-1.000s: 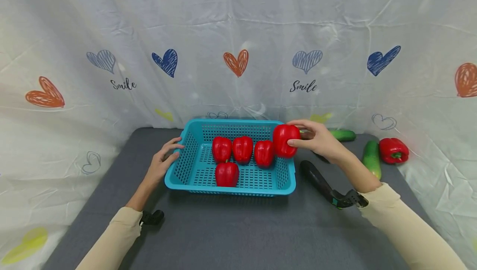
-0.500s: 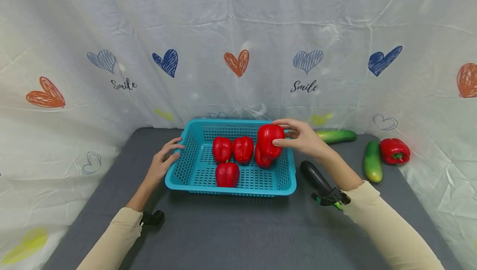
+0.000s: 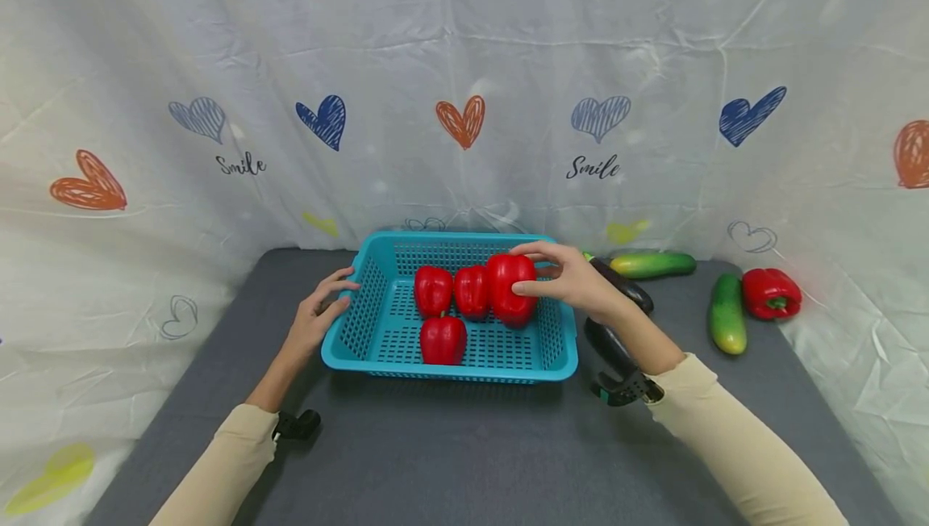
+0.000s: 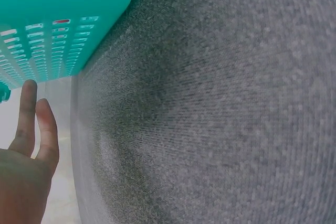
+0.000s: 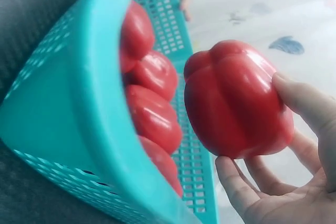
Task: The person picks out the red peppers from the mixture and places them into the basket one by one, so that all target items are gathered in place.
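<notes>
A red bell pepper (image 3: pixel 511 290) is in my right hand (image 3: pixel 576 280), pinched between thumb and fingers over the right half of a turquoise basket (image 3: pixel 450 373). The right wrist view shows that pepper (image 5: pixel 236 100) raised beside the basket's rim (image 5: pixel 97 87). Several red peppers lie inside, among them a left one (image 3: pixel 433 292), a middle one (image 3: pixel 470 294) and a front one (image 3: pixel 443 340). Another sits hidden behind the held pepper in the head view. At the basket's left rim rests my left hand (image 3: pixel 312 320); its extended fingers (image 4: pixel 48 129) lie along the perforated wall.
Right of the basket lie two eggplants, one near (image 3: pixel 606 344) and one farther back (image 3: pixel 630 288), partly behind the right arm. Beyond are a lying cucumber (image 3: pixel 653 265), a second cucumber (image 3: pixel 727 316) and another red pepper (image 3: pixel 772 294). A white printed curtain (image 3: pixel 464 42) hangs behind the grey table (image 3: pixel 450 453).
My right hand has carried the pepper leftward from the basket's right rim and slightly lower, now overlapping the rightmost pepper inside. The left hand and the basket stay where they were.
</notes>
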Action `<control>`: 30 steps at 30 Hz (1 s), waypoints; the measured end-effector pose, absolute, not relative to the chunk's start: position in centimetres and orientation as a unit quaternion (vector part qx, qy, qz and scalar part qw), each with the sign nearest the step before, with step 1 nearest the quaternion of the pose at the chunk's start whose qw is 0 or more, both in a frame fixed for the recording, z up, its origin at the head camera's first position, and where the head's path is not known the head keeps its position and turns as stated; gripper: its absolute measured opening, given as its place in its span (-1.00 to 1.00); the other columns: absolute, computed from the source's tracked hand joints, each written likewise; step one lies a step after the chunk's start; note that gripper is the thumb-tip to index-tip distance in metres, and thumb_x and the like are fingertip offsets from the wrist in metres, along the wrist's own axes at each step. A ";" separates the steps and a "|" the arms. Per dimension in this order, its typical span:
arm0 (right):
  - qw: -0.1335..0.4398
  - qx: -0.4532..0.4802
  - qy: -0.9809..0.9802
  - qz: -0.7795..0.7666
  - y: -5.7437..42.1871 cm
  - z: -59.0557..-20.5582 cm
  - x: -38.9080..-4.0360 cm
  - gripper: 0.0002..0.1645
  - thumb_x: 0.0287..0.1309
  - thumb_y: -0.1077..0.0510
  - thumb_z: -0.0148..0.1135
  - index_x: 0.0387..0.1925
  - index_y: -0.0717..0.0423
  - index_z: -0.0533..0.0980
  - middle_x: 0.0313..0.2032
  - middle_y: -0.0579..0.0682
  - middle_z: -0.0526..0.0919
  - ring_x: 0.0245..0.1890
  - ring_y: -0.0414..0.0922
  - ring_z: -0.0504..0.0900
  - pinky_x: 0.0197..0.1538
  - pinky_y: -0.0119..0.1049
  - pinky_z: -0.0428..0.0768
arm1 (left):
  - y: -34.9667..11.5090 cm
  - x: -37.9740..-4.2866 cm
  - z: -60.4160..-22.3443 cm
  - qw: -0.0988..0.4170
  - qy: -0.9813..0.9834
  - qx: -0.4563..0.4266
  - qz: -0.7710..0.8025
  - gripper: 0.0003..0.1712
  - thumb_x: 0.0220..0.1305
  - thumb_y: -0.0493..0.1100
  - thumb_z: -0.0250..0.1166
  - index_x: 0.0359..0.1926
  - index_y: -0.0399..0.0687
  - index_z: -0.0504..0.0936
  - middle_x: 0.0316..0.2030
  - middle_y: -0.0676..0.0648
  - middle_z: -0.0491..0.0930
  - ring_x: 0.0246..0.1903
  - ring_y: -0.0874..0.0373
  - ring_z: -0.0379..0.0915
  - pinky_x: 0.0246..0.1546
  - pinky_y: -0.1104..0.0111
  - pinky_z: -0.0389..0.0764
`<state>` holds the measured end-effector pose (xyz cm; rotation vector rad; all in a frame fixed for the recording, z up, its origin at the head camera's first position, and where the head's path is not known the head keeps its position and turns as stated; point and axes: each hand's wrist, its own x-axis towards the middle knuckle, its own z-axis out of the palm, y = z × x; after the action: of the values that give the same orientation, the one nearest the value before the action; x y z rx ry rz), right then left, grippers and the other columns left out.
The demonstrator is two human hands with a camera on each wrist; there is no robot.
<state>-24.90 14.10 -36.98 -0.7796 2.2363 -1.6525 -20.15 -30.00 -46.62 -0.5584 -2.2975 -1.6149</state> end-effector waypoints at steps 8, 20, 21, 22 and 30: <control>0.147 -0.268 0.774 -0.555 13.4 -37.9 -24.6 -0.32 0.16 0.14 0.51 0.30 0.10 0.50 0.19 0.14 0.50 0.04 0.22 0.60 -0.02 0.17 0.62 | -29.9 -20.1 -46.5 0.142 -0.795 -0.193 -0.557 -0.69 0.55 -0.40 0.04 0.18 -0.43 0.54 0.46 -0.28 0.21 0.38 -0.21 0.16 0.02 0.46 0.45; 0.161 -0.277 0.775 -0.545 11.9 -38.5 -24.0 -0.36 0.16 0.15 0.50 0.26 0.13 0.52 0.13 0.15 0.56 0.02 0.19 0.60 -0.07 0.03 0.67 | -29.9 -20.0 -46.5 0.138 -0.801 -0.186 -0.553 -0.68 0.56 -0.38 0.05 0.21 -0.41 0.54 0.47 -0.25 0.20 0.38 -0.16 0.17 0.04 0.44 0.45; 0.160 -0.278 0.776 -0.543 11.8 -38.5 -23.9 -0.37 0.15 0.16 0.51 0.26 0.12 0.52 0.12 0.14 0.57 0.03 0.19 0.59 -0.08 0.01 0.68 | -29.9 -20.0 -46.5 0.139 -0.800 -0.187 -0.553 -0.68 0.55 -0.38 0.05 0.20 -0.41 0.54 0.47 -0.25 0.20 0.39 -0.18 0.16 0.04 0.44 0.44; 0.159 -0.281 0.776 -0.541 11.7 -38.5 -23.8 -0.37 0.15 0.17 0.51 0.25 0.13 0.53 0.12 0.14 0.57 0.05 0.19 0.58 -0.09 -0.02 0.68 | -29.9 -20.0 -46.5 0.139 -0.799 -0.188 -0.554 -0.68 0.55 -0.39 0.04 0.20 -0.42 0.53 0.46 -0.25 0.20 0.40 -0.20 0.14 0.04 0.44 0.44; 0.159 -0.291 0.777 -0.535 10.8 -38.9 -23.5 -0.37 0.14 0.20 0.51 0.24 0.19 0.53 0.16 0.19 0.54 0.08 0.22 0.54 -0.11 -0.06 0.69 | -29.9 -20.0 -46.5 0.139 -0.798 -0.189 -0.555 -0.69 0.55 -0.39 0.04 0.19 -0.42 0.54 0.46 -0.25 0.21 0.42 -0.23 0.09 0.05 0.45 0.41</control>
<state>-23.47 10.84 -38.92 -0.8308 2.2215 -1.5279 -20.03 -29.91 -46.53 -0.5464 -2.3065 -1.6043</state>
